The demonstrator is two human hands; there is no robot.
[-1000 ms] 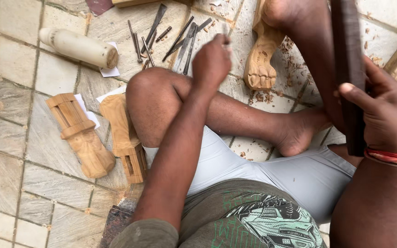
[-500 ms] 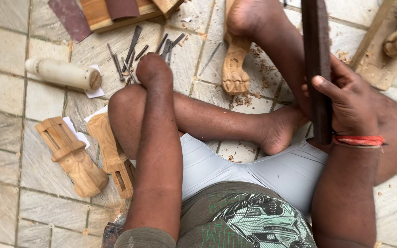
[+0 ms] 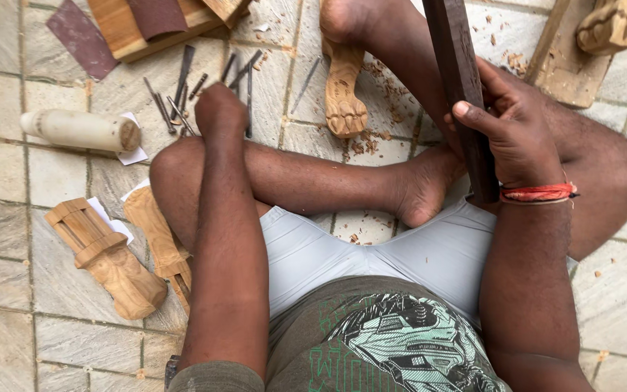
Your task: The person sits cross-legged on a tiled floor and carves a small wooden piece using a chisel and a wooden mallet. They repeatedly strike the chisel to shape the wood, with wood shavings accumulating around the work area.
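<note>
I sit cross-legged on a tiled floor. My left hand (image 3: 219,110) reaches over my knee with its fingers curled among several metal chisels (image 3: 183,91) lying on the tiles; whether it grips one is hidden. My right hand (image 3: 517,127) is shut on a long dark wooden stick (image 3: 459,69), held upright beside my right leg. A carved wooden leg with a claw foot (image 3: 344,98) lies on the floor under my foot, between both hands.
A pale wooden cylinder (image 3: 81,131) lies at the left. Two carved wooden pieces (image 3: 107,254) lie by my left knee. Sandpaper (image 3: 81,36) and a wooden block (image 3: 128,29) sit at the top left, another carved claw piece (image 3: 615,25) at the top right. Wood chips are scattered around.
My left hand has moved left across the chisels and now rests among them. My right hand keeps hold of the dark stick. The camera view has shifted.
</note>
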